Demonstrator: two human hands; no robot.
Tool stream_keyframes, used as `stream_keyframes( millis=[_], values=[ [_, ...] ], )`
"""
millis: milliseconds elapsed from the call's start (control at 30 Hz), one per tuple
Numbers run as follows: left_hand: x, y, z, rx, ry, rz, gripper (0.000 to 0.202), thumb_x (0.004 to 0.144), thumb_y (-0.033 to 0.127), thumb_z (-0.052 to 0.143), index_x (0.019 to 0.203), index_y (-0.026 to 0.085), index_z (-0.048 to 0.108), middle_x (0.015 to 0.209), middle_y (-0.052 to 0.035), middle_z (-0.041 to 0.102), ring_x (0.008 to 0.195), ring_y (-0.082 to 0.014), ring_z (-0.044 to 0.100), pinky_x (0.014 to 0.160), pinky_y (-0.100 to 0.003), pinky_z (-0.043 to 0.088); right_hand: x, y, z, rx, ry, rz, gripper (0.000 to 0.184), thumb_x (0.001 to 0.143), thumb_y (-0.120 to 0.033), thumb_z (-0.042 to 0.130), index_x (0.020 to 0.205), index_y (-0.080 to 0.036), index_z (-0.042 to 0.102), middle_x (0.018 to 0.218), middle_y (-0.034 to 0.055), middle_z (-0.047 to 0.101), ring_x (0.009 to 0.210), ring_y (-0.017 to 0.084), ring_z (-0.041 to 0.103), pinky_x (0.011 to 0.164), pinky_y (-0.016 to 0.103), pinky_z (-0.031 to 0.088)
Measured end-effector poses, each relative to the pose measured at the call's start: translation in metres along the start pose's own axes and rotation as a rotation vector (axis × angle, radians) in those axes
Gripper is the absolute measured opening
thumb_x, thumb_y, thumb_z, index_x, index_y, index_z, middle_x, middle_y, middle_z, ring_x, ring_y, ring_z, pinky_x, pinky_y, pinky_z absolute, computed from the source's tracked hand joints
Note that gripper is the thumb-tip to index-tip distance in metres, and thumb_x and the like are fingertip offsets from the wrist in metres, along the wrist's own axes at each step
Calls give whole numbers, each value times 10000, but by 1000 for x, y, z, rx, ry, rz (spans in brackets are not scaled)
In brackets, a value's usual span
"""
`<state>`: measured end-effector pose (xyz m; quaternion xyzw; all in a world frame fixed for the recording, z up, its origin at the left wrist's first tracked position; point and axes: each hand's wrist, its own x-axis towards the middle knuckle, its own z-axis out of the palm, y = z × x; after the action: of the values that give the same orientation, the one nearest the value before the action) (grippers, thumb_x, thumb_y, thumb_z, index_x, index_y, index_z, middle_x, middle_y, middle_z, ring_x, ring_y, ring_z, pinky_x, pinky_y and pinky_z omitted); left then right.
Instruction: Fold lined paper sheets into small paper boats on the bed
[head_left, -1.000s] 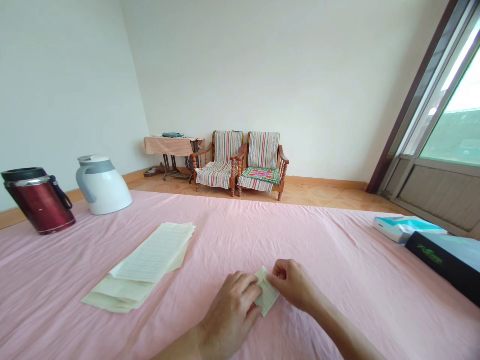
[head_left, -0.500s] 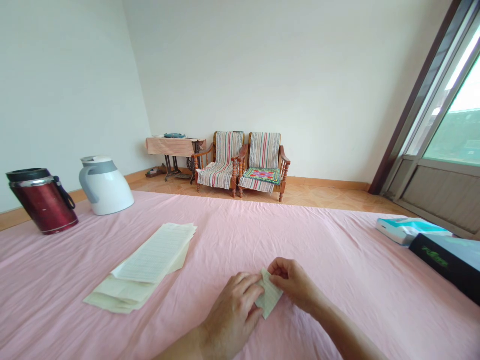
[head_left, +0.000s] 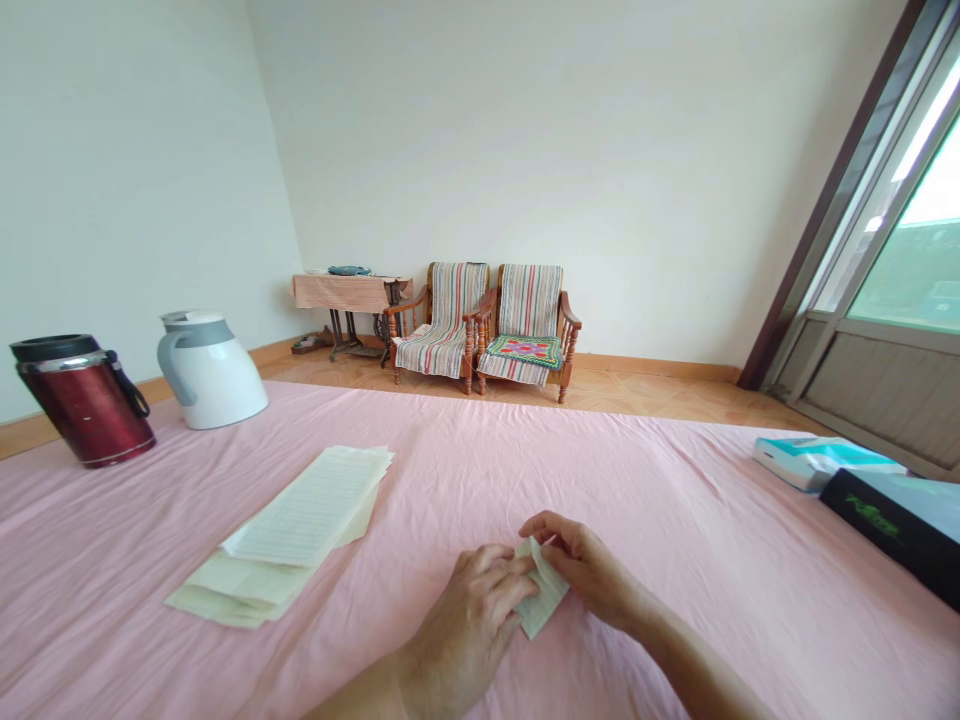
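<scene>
A small folded piece of pale lined paper [head_left: 541, 602] lies on the pink cloth [head_left: 645, 500] between my hands. My left hand [head_left: 469, 620] holds the paper down from the left, its fingers bent over the near face. On the upper right edge, my right hand [head_left: 592, 570] has its thumb at a raised flap, with the index finger curved over the top. The right fingertips are partly hidden behind the paper. Left of my hands lies a loose stack of pale lined paper sheets [head_left: 300, 520].
A red tumbler [head_left: 90, 405] and a white jug [head_left: 217, 375] stand at the left. At the right edge lie a blue and white tissue pack [head_left: 817, 462] and a black box [head_left: 885, 530]. Two wooden armchairs [head_left: 480, 330] stand beyond the cloth, by the wall.
My right hand has shifted slightly left, its index finger reaching further over the paper's top. The paper's upper flap stands up more. My left fingers have moved slightly across it.
</scene>
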<state>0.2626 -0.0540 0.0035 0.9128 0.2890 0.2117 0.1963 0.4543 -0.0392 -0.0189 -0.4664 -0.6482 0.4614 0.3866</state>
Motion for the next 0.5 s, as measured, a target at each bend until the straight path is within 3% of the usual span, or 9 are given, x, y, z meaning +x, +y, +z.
stream_keyframes(
  millis=[300,500],
  values=[
    [-4,-3,1,-7,71,-11,258,825,48,569,1019,206,628,1148,-46,627,1122,-215,507,981,-384,366,12,-8,-6,-290,38,32,195,715,-54,467,777,-157,620,669,-17,558,593,96,467,511,191,325],
    [-4,-2,3,-11,85,-22,281,792,23,581,1008,199,620,1097,-44,618,1087,-208,514,968,-360,372,18,-15,-8,-441,44,27,239,660,-4,479,745,-168,630,649,-28,568,576,91,493,510,186,320]
  ],
)
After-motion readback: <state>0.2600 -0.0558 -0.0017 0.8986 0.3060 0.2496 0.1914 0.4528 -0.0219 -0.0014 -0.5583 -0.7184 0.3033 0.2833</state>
